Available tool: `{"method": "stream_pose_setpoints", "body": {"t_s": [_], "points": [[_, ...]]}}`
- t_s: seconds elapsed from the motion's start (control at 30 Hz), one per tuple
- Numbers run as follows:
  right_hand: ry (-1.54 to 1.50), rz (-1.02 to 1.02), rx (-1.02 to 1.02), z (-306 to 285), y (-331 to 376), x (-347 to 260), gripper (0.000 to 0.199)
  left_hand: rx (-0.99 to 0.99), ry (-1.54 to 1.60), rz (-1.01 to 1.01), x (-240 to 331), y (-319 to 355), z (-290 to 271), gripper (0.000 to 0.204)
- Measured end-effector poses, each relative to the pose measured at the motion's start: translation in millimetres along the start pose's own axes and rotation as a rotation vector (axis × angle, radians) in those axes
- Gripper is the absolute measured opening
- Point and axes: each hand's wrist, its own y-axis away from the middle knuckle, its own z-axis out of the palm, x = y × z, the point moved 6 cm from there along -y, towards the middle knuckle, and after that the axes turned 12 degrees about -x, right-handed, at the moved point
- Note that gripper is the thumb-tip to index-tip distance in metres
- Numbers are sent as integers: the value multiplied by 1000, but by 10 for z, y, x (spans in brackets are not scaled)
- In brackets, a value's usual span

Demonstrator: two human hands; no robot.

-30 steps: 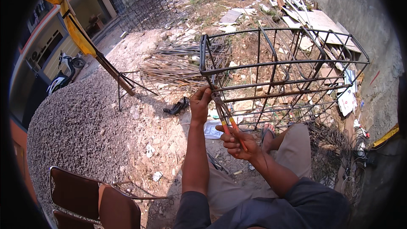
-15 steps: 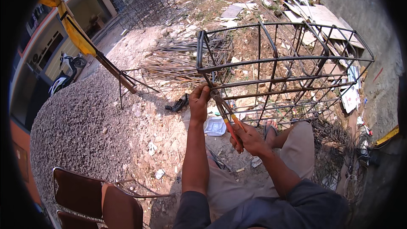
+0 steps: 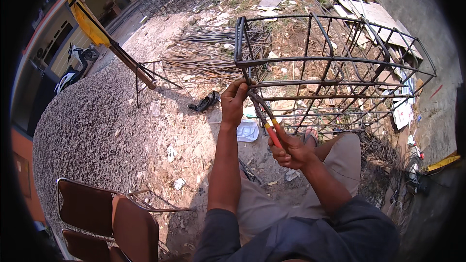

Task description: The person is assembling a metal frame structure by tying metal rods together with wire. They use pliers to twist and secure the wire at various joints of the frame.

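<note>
A long cage of dark steel reinforcing bars (image 3: 238,43) stretches from the middle of the view to the right, its near-left end in front of me. My left hand (image 3: 234,104) is closed at that end, thumb and fingers pinched round a bar junction; any wire between the fingertips is too small to make out. My right hand (image 3: 295,151) grips pincers (image 3: 273,136) with red and yellow handles. Their dark jaws reach up to the bar end right beside my left fingertips, and the handles are close together.
Loose rods (image 3: 208,53) lie piled beyond the cage. A gravel heap (image 3: 97,131) and brown chairs (image 3: 136,218) are on my left, beside a post wrapped in yellow cloth (image 3: 90,24). Boards (image 3: 383,19) and scraps line the concrete wall (image 3: 441,92) at right. A white tray (image 3: 247,131) lies on the ground.
Both hands and the pincers sit slightly higher in view, still at the same junction. The pincers' handles have come closer together. The cage also appears higher and a little further right.
</note>
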Motion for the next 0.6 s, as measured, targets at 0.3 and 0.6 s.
{"method": "stream_pose_setpoints", "body": {"t_s": [0.3,0.6], "points": [[355,-235,26,-114,-203,151,66,64,68,-13,-72,-18,-154,23],[1779,-457,971,343,-79,-122,41,46,171,-33,-78,13,-50,19]]}}
